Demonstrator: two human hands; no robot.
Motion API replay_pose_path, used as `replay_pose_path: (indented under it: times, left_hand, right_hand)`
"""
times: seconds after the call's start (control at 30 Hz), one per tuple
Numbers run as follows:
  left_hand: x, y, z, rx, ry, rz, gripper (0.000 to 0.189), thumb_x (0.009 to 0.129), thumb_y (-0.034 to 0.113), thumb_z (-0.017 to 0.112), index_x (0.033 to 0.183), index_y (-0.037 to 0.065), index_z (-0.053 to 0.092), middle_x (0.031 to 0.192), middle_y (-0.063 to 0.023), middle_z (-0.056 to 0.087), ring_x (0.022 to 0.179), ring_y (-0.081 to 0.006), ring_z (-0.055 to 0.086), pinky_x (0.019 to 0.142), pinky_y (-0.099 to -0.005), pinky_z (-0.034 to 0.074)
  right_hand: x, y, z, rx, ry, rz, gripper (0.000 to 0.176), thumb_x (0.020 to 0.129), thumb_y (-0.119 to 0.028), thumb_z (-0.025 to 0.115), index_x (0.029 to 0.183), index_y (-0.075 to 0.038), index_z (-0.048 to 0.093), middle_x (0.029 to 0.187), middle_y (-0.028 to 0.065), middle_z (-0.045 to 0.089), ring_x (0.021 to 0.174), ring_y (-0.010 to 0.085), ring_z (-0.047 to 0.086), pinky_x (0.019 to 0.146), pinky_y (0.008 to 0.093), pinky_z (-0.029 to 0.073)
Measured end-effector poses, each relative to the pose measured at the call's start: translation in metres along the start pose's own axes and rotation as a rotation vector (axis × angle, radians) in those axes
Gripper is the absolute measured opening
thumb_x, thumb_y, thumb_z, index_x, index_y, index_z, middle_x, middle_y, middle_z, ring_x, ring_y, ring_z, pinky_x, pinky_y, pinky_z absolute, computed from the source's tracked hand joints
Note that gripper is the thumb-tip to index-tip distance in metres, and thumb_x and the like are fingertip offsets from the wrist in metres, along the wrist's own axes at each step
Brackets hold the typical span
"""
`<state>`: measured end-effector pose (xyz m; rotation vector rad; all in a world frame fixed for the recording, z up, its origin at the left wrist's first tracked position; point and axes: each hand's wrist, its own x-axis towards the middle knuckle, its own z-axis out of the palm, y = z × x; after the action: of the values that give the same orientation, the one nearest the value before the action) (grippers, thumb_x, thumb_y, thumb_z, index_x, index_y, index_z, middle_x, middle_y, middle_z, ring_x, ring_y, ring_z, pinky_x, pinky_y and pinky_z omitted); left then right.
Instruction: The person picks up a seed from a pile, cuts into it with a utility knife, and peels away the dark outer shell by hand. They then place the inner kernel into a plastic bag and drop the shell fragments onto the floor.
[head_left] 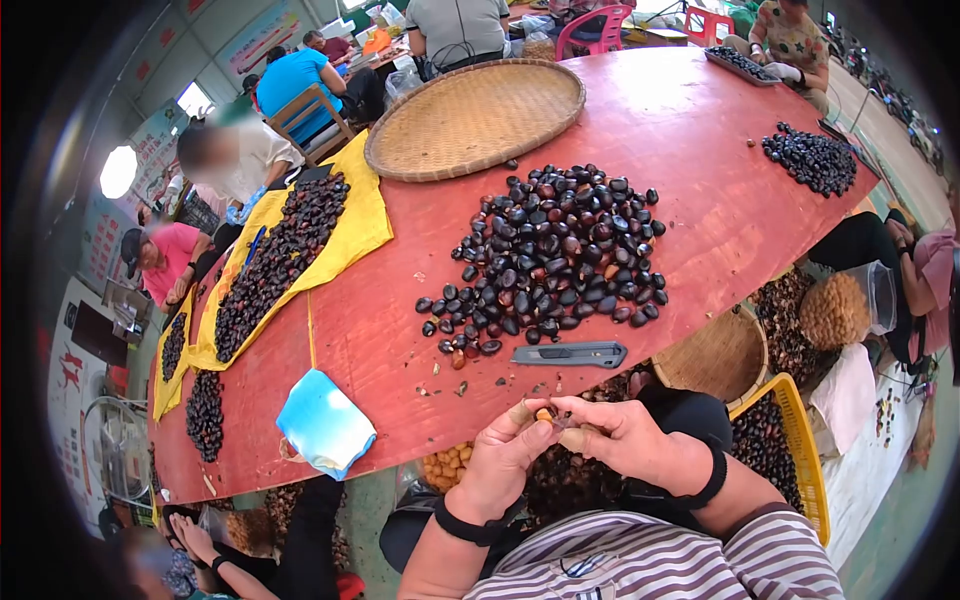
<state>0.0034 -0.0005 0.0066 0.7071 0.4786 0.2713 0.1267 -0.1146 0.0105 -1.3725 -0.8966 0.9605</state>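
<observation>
Near the table's front edge, my left hand (505, 450) pinches a small orange-brown nut (544, 414) between thumb and fingertips. My right hand (615, 432) meets it from the right, its thumb and forefinger closed on a dark bit of shell at the nut's side. Both hands are above the lap. Just beyond them on the red table (400, 350) lies a grey utility knife (570, 354). Behind the knife spreads a large pile of dark, shiny nuts (560, 250), with small shell scraps around its near side.
A blue-and-white mask (326, 424) lies on the table at left. Beyond are a yellow sack (375, 215) bearing nuts and a round woven tray (475, 115). A yellow crate (805, 460) and a basket (715, 355) stand below right. Several people sit around.
</observation>
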Motion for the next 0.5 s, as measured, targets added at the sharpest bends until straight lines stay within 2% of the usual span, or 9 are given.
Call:
replay_pose_path:
  times: [0.23, 0.33, 0.5]
  left_hand:
    - [0.0043, -0.0033, 0.0052, 0.034, -0.048, 0.021, 0.025, 0.078, 0.000, 0.052, 0.102, 0.006, 0.053, 0.097, -0.0048, 0.056, 0.089, -0.0123, 0.053, 0.080, -0.0235, 0.042]
    - [0.0049, -0.0049, 0.0052, 0.054, -0.038, 0.025, 0.024, 0.078, -0.001, 0.052, 0.101, 0.006, 0.053, 0.097, -0.0042, 0.056, 0.089, -0.0112, 0.053, 0.079, -0.0228, 0.042]
    - [0.0042, -0.0047, 0.0067, 0.122, -0.005, 0.039, 0.024, 0.077, 0.000, 0.054, 0.101, 0.004, 0.053, 0.093, -0.0029, 0.057, 0.085, -0.0085, 0.053, 0.076, -0.0202, 0.042]
  right_hand:
    - [0.0003, 0.0060, -0.0023, -0.142, 0.067, -0.257, 0.036, 0.075, -0.005, 0.057, 0.110, -0.005, 0.050, 0.078, 0.0104, 0.059, 0.067, 0.0106, 0.055, 0.059, 0.0219, 0.044]
    - [0.0015, 0.0079, -0.0065, -0.219, 0.053, -0.257, 0.034, 0.075, -0.004, 0.056, 0.109, -0.005, 0.051, 0.075, 0.0116, 0.058, 0.066, 0.0145, 0.056, 0.059, 0.0238, 0.044]
    - [0.0035, 0.0061, -0.0040, -0.281, 0.118, -0.325, 0.029, 0.075, -0.006, 0.058, 0.104, -0.003, 0.053, 0.074, 0.0109, 0.057, 0.066, 0.0144, 0.055, 0.058, 0.0244, 0.044]
